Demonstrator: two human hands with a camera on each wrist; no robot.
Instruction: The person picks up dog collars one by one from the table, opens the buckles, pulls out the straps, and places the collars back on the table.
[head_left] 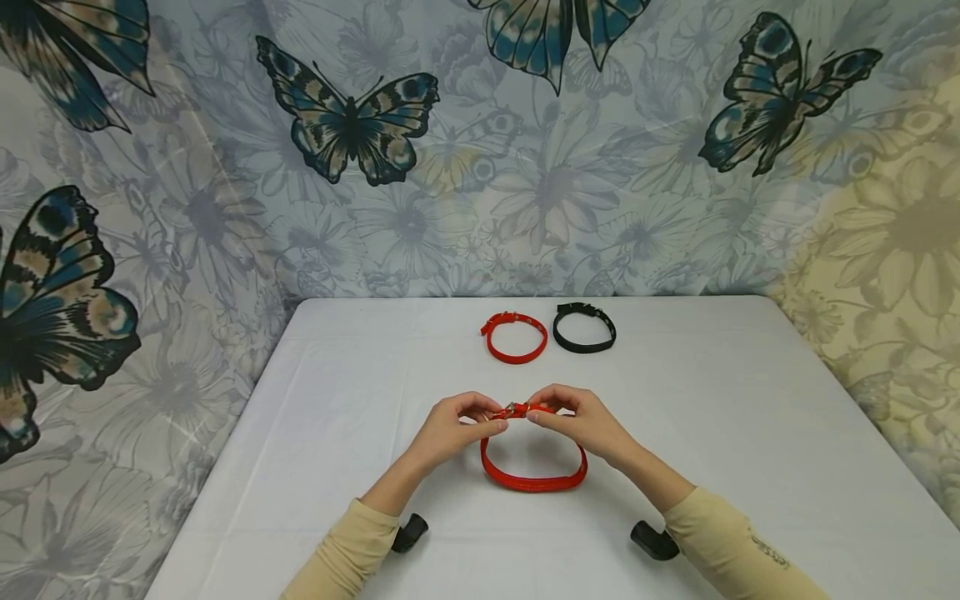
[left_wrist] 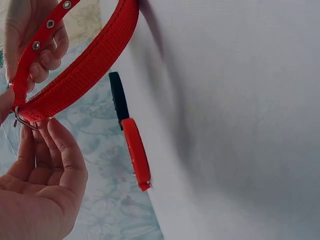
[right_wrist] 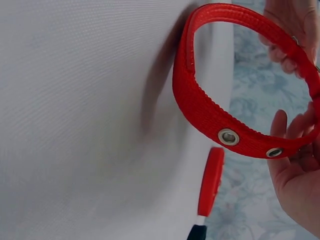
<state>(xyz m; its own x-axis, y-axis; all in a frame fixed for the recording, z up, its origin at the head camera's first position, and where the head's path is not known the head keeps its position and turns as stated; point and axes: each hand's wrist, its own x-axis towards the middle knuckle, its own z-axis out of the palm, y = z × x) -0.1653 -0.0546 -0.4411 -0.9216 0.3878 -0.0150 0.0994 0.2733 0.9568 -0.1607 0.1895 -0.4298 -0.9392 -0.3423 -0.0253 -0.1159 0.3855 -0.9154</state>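
A red collar (head_left: 534,484), closed into a loop, is held up by both hands just above the white table. My left hand (head_left: 452,432) pinches it on the left side of its metal buckle, thumb and fingertips together. On the other side of the buckle, my right hand (head_left: 581,419) pinches the strap. In the left wrist view a metal ring (left_wrist: 24,121) shows right at the left fingertips. Metal eyelets (right_wrist: 228,137) line the strap in the right wrist view. The collar's lower band hangs toward me, over its shadow.
Toward the back of the white table (head_left: 360,350) lies a second red collar (head_left: 516,359), buckled into a ring. Close on its right is a black collar (head_left: 585,347), also looped. A butterfly-patterned cloth (head_left: 480,225) hangs behind the table's far edge.
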